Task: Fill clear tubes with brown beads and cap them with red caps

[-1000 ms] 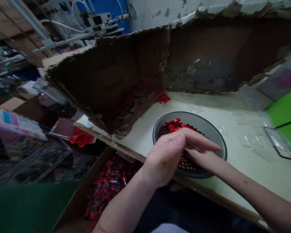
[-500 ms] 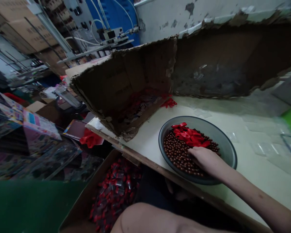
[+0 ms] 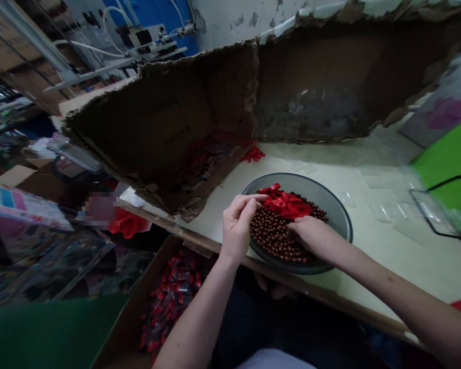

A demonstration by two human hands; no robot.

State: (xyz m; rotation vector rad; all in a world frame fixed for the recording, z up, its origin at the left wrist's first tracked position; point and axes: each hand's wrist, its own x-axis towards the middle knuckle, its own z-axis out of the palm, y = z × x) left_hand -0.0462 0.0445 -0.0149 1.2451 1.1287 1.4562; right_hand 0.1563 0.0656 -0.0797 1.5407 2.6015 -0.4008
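Observation:
A grey bowl point(image 3: 336, 205) on the table holds many shiny brown beads point(image 3: 276, 238). Several red plastic pieces point(image 3: 288, 204) lie heaped on top of them. My left hand point(image 3: 238, 223) is at the bowl's left rim, its index finger stretched out to the red pieces and the thumb near it. Nothing shows in that hand. Down among the beads, just in front of the red heap, is my right hand point(image 3: 317, 236). Its fingers are curled and their tips hidden, so I cannot see what they hold.
Behind the bowl stands a torn cardboard partition point(image 3: 215, 97), with small red parts point(image 3: 253, 154) at its corner. Clear plastic pieces point(image 3: 388, 211) lie to the right, near a green panel point(image 3: 449, 159). Below the table edge, a carton point(image 3: 128, 302) holds red-capped clear containers point(image 3: 171, 292).
My left hand has risen from below the table edge to the bowl's left side. My right hand stays in the beads. The view has shifted somewhat to the right.

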